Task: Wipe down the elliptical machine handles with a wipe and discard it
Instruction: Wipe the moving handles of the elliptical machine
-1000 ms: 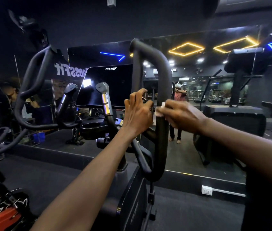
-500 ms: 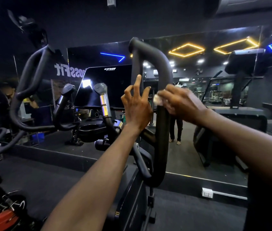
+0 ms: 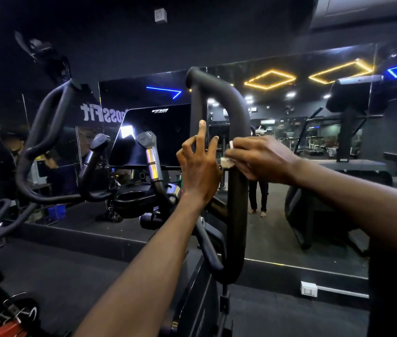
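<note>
The elliptical's right handle [image 3: 235, 215] is a black padded loop rising in front of me. My right hand [image 3: 263, 159] wraps around its outer bar at mid height and holds a small whitish wipe [image 3: 228, 162] pressed against the padding. My left hand [image 3: 201, 166] rests against the inner bar of the same loop, index finger pointing up, the other fingers loosely bent. The left handle [image 3: 44, 132] curves up at the left, untouched. Two short grips with silver sensor bands [image 3: 151, 159] stand below the dark console screen [image 3: 153, 135].
A wall mirror [image 3: 289, 142] behind the machine reflects gym equipment, ceiling lights and a standing person's legs. Another machine [image 3: 348, 122] stands at the right. A red and black bike part [image 3: 0, 319] sits at the lower left. A white wall socket [image 3: 308, 289] is low on the right.
My right hand with the wipe slid up the handle's outer bar, then slightly back down. My left hand opened from gripping the inner bar, its fingers now raised.
</note>
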### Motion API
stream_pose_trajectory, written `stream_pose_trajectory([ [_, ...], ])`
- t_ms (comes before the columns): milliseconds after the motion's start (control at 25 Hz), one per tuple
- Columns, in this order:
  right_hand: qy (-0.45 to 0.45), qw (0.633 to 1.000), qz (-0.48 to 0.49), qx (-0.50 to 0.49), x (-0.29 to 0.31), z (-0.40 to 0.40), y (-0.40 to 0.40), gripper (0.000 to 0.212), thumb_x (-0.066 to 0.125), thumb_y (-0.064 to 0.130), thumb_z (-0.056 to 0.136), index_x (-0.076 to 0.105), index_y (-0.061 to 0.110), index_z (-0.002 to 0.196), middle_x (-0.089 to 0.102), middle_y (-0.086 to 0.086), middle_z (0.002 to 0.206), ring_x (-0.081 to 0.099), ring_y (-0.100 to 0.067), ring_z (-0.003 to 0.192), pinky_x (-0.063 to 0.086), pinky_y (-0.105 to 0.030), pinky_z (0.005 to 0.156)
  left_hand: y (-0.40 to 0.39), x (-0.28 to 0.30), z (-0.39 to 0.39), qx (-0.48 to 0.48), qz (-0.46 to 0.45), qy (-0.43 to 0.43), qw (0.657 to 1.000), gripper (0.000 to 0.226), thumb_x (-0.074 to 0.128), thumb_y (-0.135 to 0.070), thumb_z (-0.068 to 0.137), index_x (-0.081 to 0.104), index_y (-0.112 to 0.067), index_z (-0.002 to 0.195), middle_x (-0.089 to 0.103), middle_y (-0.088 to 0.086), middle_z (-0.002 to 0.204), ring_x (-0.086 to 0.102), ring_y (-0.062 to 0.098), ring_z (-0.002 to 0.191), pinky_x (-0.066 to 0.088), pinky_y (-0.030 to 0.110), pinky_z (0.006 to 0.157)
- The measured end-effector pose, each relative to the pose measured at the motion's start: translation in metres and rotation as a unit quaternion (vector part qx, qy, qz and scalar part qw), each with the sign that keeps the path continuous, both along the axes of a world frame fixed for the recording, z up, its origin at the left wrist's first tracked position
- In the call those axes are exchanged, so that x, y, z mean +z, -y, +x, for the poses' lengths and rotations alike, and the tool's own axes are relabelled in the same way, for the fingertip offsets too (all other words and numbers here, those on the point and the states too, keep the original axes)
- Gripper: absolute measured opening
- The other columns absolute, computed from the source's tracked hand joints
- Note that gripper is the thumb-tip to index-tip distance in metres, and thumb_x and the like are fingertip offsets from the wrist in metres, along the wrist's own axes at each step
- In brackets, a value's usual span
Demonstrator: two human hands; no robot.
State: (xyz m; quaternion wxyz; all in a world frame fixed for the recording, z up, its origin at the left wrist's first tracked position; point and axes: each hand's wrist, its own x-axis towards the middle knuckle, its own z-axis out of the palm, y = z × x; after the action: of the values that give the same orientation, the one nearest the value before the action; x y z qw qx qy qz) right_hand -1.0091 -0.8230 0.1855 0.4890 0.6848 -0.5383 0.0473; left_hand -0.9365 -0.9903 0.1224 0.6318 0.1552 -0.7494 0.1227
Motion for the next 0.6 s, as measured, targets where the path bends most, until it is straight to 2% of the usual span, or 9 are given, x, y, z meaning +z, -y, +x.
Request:
stream_pose_trajectory([
  [80,0.077,0.994,-0.083,0.006,0.016,-0.002,-0.001,0.017,0.059,0.015,0.093,0.068,0.01,0.106,0.061,-0.007,0.089,0.059,-0.023,0.07,0.053,-0.035,0.057,-0.001,0.001,-0.001,0.01,0.007,0.004,1.0,0.059,0.059,-0.005,0.077,0.056,-0.023,0.133,0.033,0.01,0.156,0.034,0.027,0.119,0.042,0.045,0.087],
  [120,0.081,0.993,-0.091,0.007,0.019,-0.001,0.0,0.018,0.059,0.016,0.092,0.068,0.01,0.107,0.061,-0.006,0.091,0.059,-0.022,0.072,0.051,-0.033,0.057,-0.001,0.001,-0.001,0.013,0.007,0.009,1.0,0.062,0.059,-0.005,0.076,0.054,-0.024,0.135,0.033,0.009,0.156,0.034,0.026,0.119,0.042,0.045,0.087],
  [240,-0.037,0.999,0.017,-0.023,0.015,0.003,0.002,0.019,0.059,0.018,0.093,0.065,0.011,0.109,0.059,-0.006,0.095,0.057,-0.019,0.076,0.048,-0.028,0.056,-0.001,0.0,-0.001,0.029,-0.003,0.027,0.999,0.063,0.064,-0.012,0.077,0.051,-0.023,0.137,0.036,0.007,0.153,0.036,0.027,0.117,0.041,0.043,0.085],
  [320,0.029,0.997,-0.066,-0.019,0.033,0.001,0.0,0.02,0.059,0.016,0.092,0.067,0.008,0.108,0.061,-0.009,0.095,0.059,-0.021,0.076,0.054,-0.036,0.058,-0.005,0.007,0.002,0.03,0.008,0.023,0.999,0.06,0.064,-0.013,0.075,0.052,-0.019,0.133,0.04,0.01,0.146,0.037,0.028,0.112,0.039,0.043,0.083],
  [400,0.131,0.973,-0.193,0.001,0.047,-0.003,0.001,0.02,0.06,0.011,0.09,0.07,0.005,0.107,0.062,-0.012,0.095,0.062,-0.026,0.075,0.056,-0.042,0.062,-0.009,0.019,0.007,0.011,0.035,-0.002,0.999,0.056,0.061,-0.014,0.073,0.053,-0.015,0.128,0.042,0.013,0.139,0.038,0.029,0.109,0.039,0.043,0.082],
  [440,0.162,0.962,-0.218,0.012,0.041,-0.003,0.003,0.019,0.06,0.008,0.09,0.07,0.004,0.106,0.062,-0.014,0.094,0.062,-0.026,0.074,0.056,-0.041,0.062,-0.01,0.028,0.01,-0.011,0.057,-0.02,0.998,0.054,0.057,-0.015,0.073,0.052,-0.014,0.127,0.042,0.014,0.137,0.039,0.029,0.11,0.038,0.042,0.083],
  [600,0.232,0.939,-0.252,0.017,-0.029,0.015,0.008,0.022,0.065,0.002,0.089,0.068,0.002,0.111,0.058,-0.016,0.096,0.054,-0.017,0.074,0.048,-0.022,0.064,-0.01,0.067,0.008,-0.132,0.185,-0.076,0.971,0.047,0.05,-0.023,0.087,0.044,-0.01,0.131,0.045,0.013,0.134,0.04,0.028,0.115,0.032,0.032,0.088],
])
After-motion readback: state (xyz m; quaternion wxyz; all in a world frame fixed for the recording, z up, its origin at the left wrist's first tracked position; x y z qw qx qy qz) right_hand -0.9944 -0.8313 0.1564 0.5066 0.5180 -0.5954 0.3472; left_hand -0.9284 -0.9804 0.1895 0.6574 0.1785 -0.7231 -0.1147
